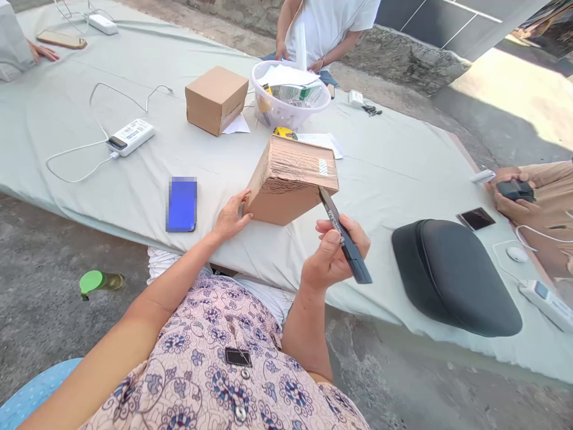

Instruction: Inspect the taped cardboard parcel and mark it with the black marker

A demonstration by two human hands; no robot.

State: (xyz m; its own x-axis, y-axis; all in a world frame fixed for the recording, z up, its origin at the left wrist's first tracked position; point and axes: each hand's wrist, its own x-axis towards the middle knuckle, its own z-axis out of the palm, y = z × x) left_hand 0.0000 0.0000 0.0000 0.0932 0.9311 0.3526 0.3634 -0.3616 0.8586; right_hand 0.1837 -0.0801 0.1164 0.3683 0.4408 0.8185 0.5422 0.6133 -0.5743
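Note:
A brown cardboard box stands on the cloth-covered table in front of me, dark scribbled lines along its upper edge and a small white patterned label on top. My left hand holds its near left corner, fingers on the left side and thumb towards the front. Gripped in my right hand is a black marker with pale lettering. Its tip meets the box near the upper right edge, and the thick end slants down to the right. A phone with a blue screen lies left of my left hand.
Behind stand another cardboard box and a white basket of papers, with a yellow tape measure nearby. A white power strip trails cable at left. A black case sits right. Other people are around the table.

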